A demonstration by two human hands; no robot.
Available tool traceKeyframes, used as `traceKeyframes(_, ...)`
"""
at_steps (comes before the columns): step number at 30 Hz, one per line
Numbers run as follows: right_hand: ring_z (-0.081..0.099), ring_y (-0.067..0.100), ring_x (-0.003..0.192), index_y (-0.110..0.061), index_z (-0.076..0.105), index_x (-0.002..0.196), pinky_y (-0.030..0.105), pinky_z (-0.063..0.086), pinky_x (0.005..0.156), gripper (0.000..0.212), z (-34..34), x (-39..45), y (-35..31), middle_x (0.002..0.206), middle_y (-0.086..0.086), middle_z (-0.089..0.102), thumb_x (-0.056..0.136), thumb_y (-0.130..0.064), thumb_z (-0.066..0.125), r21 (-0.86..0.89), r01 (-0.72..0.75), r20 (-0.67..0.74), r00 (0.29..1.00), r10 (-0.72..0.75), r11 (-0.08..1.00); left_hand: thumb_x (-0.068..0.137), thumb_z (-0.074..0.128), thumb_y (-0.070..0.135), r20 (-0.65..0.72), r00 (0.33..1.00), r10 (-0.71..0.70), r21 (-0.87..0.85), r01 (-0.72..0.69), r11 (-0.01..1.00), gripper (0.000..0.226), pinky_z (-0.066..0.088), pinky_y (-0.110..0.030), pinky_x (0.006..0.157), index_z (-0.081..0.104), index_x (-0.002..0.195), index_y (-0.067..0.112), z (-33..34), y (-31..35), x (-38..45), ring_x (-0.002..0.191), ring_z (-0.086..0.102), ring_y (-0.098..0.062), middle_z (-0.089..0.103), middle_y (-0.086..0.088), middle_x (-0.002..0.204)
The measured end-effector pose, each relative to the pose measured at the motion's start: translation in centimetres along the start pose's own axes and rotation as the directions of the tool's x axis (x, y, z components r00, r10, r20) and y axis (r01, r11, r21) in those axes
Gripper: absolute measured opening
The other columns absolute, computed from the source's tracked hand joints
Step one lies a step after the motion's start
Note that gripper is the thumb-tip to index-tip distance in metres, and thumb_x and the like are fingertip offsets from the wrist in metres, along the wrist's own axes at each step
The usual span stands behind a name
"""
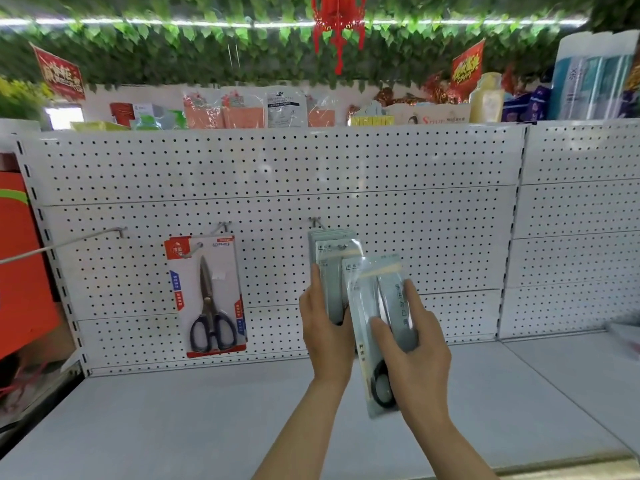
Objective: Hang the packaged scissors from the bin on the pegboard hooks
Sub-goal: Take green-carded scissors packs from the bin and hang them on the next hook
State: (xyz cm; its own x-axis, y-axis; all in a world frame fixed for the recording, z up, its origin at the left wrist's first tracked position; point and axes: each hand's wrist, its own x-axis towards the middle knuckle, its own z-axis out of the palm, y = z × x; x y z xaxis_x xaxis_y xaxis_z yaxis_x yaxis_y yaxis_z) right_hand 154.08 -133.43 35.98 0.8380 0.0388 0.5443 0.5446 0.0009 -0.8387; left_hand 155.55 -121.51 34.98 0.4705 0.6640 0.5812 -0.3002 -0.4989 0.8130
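A white pegboard (277, 168) fills the wall ahead. On its middle hook hangs a red-carded pack of scissors (209, 299). Further right, a stack of grey scissor packs (332, 258) hangs on another hook (317, 223). My left hand (323, 327) grips the lower part of that hanging stack. My right hand (412, 344) holds a separate clear grey pack of scissors (375, 327) upright, just in front and right of the stack, its top below the hook's tip. The bin is not in view.
A long bare hook (69, 242) juts out at the left. A grey shelf (207, 420) runs below the pegboard. An orange box (20, 265) stands at far left. Assorted goods line the pegboard's top edge, under green leaf garlands and a red lantern (337, 19).
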Motion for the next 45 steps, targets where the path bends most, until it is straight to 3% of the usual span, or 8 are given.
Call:
traceKeyframes(6,0.053,-0.010,0.096,-0.047,0.035,0.143,0.017,0.043,0.079,0.068,2.9,1.8,0.2,0.106,-0.019,0.054,0.085,-0.033,0.068,-0.001,0.011,0.012,1.000,-0.011,1.000,0.091,0.062,0.010,-0.007,0.991,0.136,0.099,-0.134,0.986,0.066,0.036,0.001,0.086,0.035,0.149,0.029,-1.7,-0.8,1.0,0.115,0.045,0.009,0.038,0.007,0.139)
traceKeyframes(10,0.054,-0.009,0.095,-0.048,0.034,0.143,0.020,0.045,0.080,0.068,4.5,2.8,0.7,0.106,-0.017,0.053,0.085,-0.035,0.067,-0.002,0.012,0.009,1.000,-0.012,1.000,0.100,0.052,0.024,-0.099,0.978,0.186,-0.015,-0.188,0.982,0.042,0.047,-0.015,0.086,0.048,0.140,0.034,-2.9,1.4,2.7,0.113,0.053,-0.009,0.043,0.008,0.130)
traceKeyframes(16,0.057,-0.003,0.095,-0.051,0.030,0.143,0.027,0.050,0.082,0.068,5.8,3.6,1.6,0.103,-0.013,0.053,0.086,-0.042,0.066,0.015,-0.002,-0.009,1.000,0.002,1.000,0.087,0.071,0.026,0.115,0.981,0.156,0.108,-0.169,0.980,0.065,0.052,-0.015,0.077,0.041,0.142,0.042,-2.9,3.1,5.1,0.094,0.057,-0.004,0.041,0.014,0.127)
traceKeyframes(22,0.057,-0.001,0.093,-0.053,0.028,0.142,0.026,0.050,0.078,0.068,7.1,4.1,3.1,0.106,-0.012,0.050,0.086,-0.045,0.065,0.016,-0.012,-0.017,1.000,0.012,1.000,0.085,0.070,0.023,0.141,0.979,0.150,0.183,-0.174,0.967,0.064,0.054,-0.030,0.085,0.044,0.142,0.035,-2.1,2.5,6.2,0.104,0.053,-0.007,0.039,0.012,0.131)
traceKeyframes(26,0.055,-0.001,0.091,-0.046,0.032,0.144,0.014,0.043,0.070,0.066,8.2,5.1,3.7,0.107,-0.008,0.045,0.087,-0.043,0.065,-0.001,-0.025,-0.036,0.999,0.025,1.000,0.086,0.068,0.024,0.139,0.979,0.148,0.233,-0.178,0.956,0.060,0.050,-0.030,0.089,0.044,0.141,0.033,-1.6,1.9,7.4,0.117,0.043,-0.006,0.036,0.012,0.134)
traceKeyframes(31,0.051,0.014,0.104,-0.034,0.042,0.142,0.018,0.044,0.080,0.066,9.3,6.1,4.3,0.112,-0.007,0.044,0.083,-0.027,0.071,-0.038,0.018,-0.072,0.997,-0.021,0.999,0.086,0.068,0.027,0.144,0.970,0.193,0.375,-0.235,0.897,0.058,0.043,-0.026,0.073,0.045,0.140,0.035,-1.5,1.5,8.4,0.115,0.036,-0.013,0.037,0.010,0.138)
traceKeyframes(34,0.048,0.011,0.106,-0.032,0.044,0.142,0.010,0.037,0.076,0.065,9.7,6.8,4.2,0.115,-0.006,0.044,0.083,-0.025,0.072,-0.061,0.001,-0.074,0.997,-0.006,0.998,0.085,0.069,0.028,0.154,0.969,0.194,0.416,-0.241,0.877,0.058,0.045,-0.026,0.066,0.044,0.137,0.038,-1.5,1.3,8.9,0.114,0.036,-0.014,0.033,0.012,0.140)
traceKeyframes(45,0.052,0.012,0.099,-0.031,0.040,0.143,0.025,0.041,0.074,0.062,10.7,8.1,3.9,0.118,-0.001,0.051,0.086,-0.032,0.066,-0.223,-0.011,-0.056,0.998,-0.002,0.975,0.086,0.069,0.026,0.254,0.943,0.216,0.460,-0.314,0.830,0.061,0.047,-0.028,0.069,0.039,0.138,0.038,-2.0,0.9,10.4,0.117,0.040,-0.016,0.030,0.012,0.140)
